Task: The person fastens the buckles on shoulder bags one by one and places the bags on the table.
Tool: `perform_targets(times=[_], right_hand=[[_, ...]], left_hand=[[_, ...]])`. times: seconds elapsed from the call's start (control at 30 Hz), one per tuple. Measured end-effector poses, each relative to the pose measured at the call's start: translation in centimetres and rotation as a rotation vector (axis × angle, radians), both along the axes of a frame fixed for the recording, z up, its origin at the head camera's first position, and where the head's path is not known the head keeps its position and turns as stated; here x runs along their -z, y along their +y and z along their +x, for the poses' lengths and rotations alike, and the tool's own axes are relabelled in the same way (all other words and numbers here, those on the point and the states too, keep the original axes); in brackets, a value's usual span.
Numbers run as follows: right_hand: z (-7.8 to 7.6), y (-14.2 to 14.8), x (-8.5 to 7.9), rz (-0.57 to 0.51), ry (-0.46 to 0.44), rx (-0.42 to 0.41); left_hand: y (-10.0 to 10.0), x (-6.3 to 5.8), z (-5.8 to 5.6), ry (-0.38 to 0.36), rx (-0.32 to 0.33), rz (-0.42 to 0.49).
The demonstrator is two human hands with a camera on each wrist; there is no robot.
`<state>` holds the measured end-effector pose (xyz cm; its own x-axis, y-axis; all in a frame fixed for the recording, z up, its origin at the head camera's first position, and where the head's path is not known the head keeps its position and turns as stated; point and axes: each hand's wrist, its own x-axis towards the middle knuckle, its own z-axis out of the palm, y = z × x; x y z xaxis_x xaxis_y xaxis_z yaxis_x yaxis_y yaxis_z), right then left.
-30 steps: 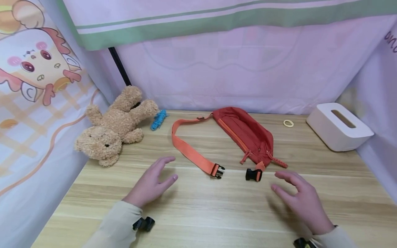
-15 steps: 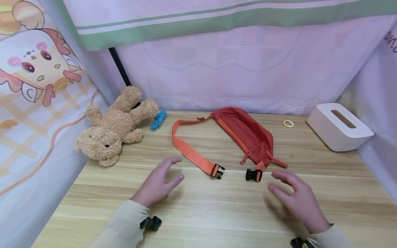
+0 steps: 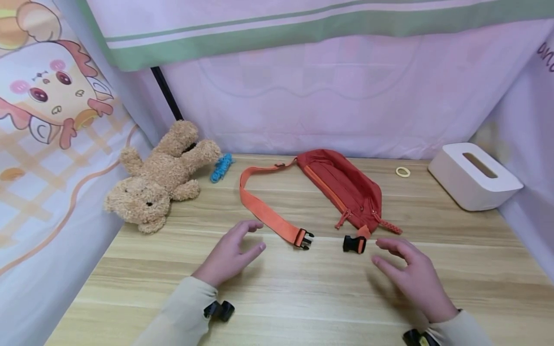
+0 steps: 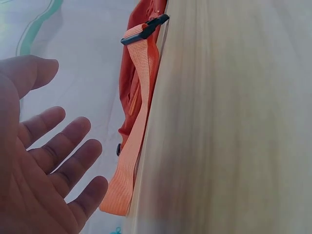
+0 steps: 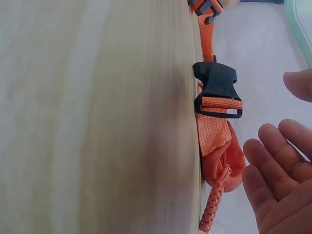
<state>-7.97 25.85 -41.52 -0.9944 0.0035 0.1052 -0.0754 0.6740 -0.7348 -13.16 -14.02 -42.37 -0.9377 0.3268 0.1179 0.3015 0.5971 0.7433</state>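
A red waist bag [image 3: 339, 185] lies on the wooden table, its orange strap [image 3: 266, 211] looping out to the left. The strap ends in a black prong buckle half [image 3: 304, 239]; the black socket half [image 3: 354, 244] sits at the bag's near end, apart from it. My left hand [image 3: 229, 254] hovers left of the prong half, fingers spread and holding nothing. Just right of the socket half, my right hand [image 3: 413, 276] is held over the table with relaxed fingers, touching nothing. In the right wrist view the socket buckle [image 5: 217, 87] shows close to the fingertips.
A tan teddy bear [image 3: 160, 173] lies at the left, with a blue bundle of cord [image 3: 221, 167] beside it. At the right stand a white tissue box [image 3: 473, 178] and a pale yellow ring [image 3: 403, 172]. Fabric curtains [image 3: 303, 96] border the table.
My left hand has moved right, toward the prong buckle half. My right hand has shifted slightly left, toward the socket half. The bag and strap have stayed in place.
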Motion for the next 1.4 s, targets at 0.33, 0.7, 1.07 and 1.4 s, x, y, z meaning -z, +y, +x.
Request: perform_targets(times=[0.33,0.7,1.07,1.4], right_hand=[[-0.4,-0.2,-0.1,-0.02,-0.04,0.01],[-1.1,-0.1,0.9,-0.05,-0.05,0.01],[-1.8,-0.1,1.7,-0.059,-0.071,0.007],[-2.2,-0.1,2.1,-0.078,-0.089,-0.004]], left_hand=[[1.5,0.4,-0.3,-0.011,0.039,0.021],[3.1,0.8,-0.6,-0.014,0.071,0.065],[4.3,1.1,-1.0,-0.069,0.092,0.08],[5.3,1.3,-1.4,-0.076,0.119,0.107]])
